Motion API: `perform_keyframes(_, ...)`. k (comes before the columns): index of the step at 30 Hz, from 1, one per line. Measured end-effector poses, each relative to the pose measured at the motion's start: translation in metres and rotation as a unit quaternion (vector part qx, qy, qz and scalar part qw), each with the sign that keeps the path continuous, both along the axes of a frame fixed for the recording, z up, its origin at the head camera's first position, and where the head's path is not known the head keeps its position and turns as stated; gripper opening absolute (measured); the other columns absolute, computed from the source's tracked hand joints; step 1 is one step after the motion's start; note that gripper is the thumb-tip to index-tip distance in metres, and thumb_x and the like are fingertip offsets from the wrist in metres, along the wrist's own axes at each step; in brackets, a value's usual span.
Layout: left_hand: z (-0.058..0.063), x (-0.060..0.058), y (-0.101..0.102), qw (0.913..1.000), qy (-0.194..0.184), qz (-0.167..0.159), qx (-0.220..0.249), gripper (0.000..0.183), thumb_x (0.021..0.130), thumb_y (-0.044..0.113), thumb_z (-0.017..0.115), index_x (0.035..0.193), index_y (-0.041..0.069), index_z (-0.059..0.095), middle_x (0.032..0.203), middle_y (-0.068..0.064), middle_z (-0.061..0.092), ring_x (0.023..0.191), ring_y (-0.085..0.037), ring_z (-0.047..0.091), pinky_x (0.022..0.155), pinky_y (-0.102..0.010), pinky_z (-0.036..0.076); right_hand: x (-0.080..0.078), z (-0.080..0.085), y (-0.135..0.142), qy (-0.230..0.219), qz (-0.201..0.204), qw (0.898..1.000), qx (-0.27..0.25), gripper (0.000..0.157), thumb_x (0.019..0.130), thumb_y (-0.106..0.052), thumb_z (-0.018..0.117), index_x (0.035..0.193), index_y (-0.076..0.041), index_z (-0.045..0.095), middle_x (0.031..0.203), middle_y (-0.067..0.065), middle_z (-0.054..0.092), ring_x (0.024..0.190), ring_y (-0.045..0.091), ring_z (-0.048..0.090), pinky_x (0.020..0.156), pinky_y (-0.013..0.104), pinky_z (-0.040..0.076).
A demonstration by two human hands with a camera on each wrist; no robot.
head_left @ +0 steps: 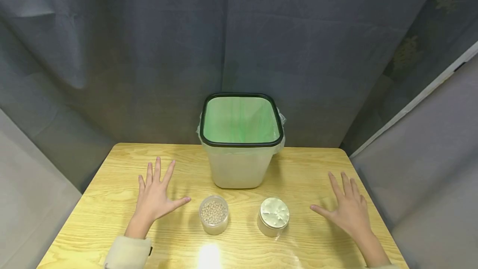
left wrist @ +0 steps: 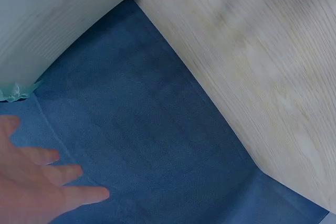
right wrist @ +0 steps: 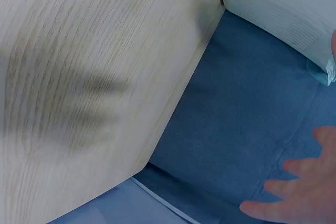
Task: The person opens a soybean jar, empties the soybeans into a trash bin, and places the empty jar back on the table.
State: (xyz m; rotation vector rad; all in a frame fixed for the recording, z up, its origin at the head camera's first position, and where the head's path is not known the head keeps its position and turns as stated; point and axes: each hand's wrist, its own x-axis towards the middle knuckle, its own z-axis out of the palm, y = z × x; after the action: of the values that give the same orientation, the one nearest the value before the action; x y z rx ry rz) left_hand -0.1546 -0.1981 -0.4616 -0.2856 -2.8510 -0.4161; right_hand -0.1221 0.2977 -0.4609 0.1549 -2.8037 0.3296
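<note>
My left hand (head_left: 153, 200) is spread over the left side of the table, fingers straight and holding nothing. Just right of its thumb stands a clear round tub (head_left: 214, 225) of small beige balls. On the right side my right hand (head_left: 349, 211) is likewise spread, with nothing in it. Between that hand and the tub sits a round jar (head_left: 270, 229), its top covered by crinkled silvery foil. Both wrist views show splayed fingers, the left hand (left wrist: 37, 182) at lower left and the right hand (right wrist: 304, 187) at lower right.
A whitish bin (head_left: 239, 167) with a black rim and green bag lining stands at the table's back middle, behind the two small containers. Dark grey curtain (head_left: 160, 53) hangs behind the wooden table (head_left: 179, 252). Pale cloth panels flank both sides.
</note>
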Motion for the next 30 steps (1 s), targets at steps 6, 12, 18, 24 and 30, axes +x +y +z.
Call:
perform_keyframes(6,0.005,0.003,0.003,0.9994,0.001,-0.020,0.028,0.109,0.063,0.070,0.064,0.148,0.027,0.009,0.151,-0.017,0.000,0.135,-0.039,0.002,0.098,-0.067,0.012,0.005,0.000,0.003,-0.053,0.013,0.996,-0.077,0.110,0.066,-0.052,0.074,0.148,-0.017,0.009,0.142,0.031,0.016,0.125,0.055,0.016,0.081,0.075,0.022)
perform_keyframes(12,0.011,0.006,0.015,0.9962,0.026,-0.062,0.056,0.106,0.063,0.063,0.069,0.147,0.024,0.017,0.150,-0.017,0.008,0.134,-0.041,0.011,0.099,-0.064,0.016,0.006,-0.011,0.005,-0.096,0.061,0.978,-0.177,0.105,0.068,-0.036,0.078,0.145,-0.004,0.014,0.139,0.036,0.018,0.118,0.061,0.022,0.081,0.074,0.025)
perform_keyframes(18,0.012,0.004,0.033,0.9883,0.054,-0.114,0.086,0.101,0.064,0.058,0.071,0.145,0.021,0.024,0.148,-0.015,0.017,0.131,-0.041,0.021,0.096,-0.060,0.028,0.008,-0.036,0.006,-0.133,0.094,0.961,-0.222,0.089,0.075,-0.031,0.074,0.141,0.001,0.024,0.138,0.032,0.026,0.118,0.055,0.029,0.082,0.067,0.035)
perform_keyframes(24,0.013,0.000,0.050,0.9788,0.082,-0.157,0.103,0.096,0.066,0.058,0.070,0.144,0.020,0.029,0.143,-0.014,0.030,0.125,-0.040,0.032,0.091,-0.060,0.035,0.009,-0.055,-0.002,-0.151,0.124,0.943,-0.269,0.084,0.074,-0.025,0.075,0.140,-0.002,0.029,0.138,0.028,0.029,0.116,0.051,0.036,0.080,0.062,0.040)
perform_keyframes(30,0.013,-0.003,0.065,0.9733,0.078,-0.183,0.115,0.094,0.067,0.060,0.068,0.142,0.015,0.033,0.135,-0.014,0.040,0.121,-0.035,0.039,0.088,-0.055,0.040,0.009,-0.070,-0.012,-0.166,0.141,0.930,-0.297,0.079,0.071,-0.021,0.078,0.137,-0.005,0.036,0.137,0.026,0.033,0.115,0.048,0.040,0.078,0.057,0.044)
